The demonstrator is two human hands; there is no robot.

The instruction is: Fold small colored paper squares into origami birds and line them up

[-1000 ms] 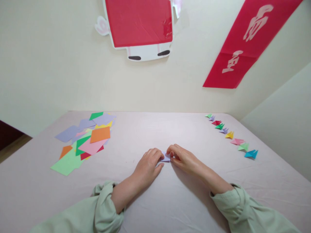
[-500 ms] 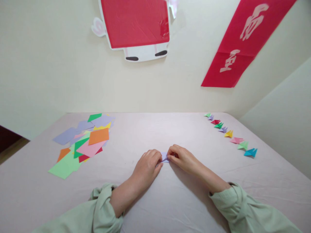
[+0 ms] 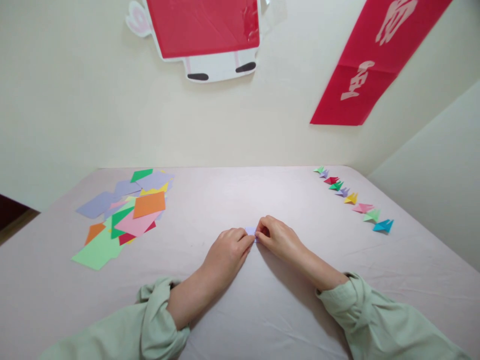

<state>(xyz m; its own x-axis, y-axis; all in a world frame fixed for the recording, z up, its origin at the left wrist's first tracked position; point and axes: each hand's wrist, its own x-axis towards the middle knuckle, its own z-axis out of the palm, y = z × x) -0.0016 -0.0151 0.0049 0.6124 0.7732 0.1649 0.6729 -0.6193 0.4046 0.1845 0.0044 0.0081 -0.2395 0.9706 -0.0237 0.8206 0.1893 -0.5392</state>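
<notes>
Head view: left hand, right hand pinch lilac paper; flat sheets left, folded pieces right.

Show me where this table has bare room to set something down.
Bare: the cloth between the paper pile and the folded row, beyond the left hand and right hand pinching the lilac piece. Crowded: both far sides.

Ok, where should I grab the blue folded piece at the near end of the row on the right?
Likely by its pointed flaps, pinched from above. Come from the near side: the blue folded piece ends the row, so that side has only table, while the green folded piece sits close behind it.
</notes>
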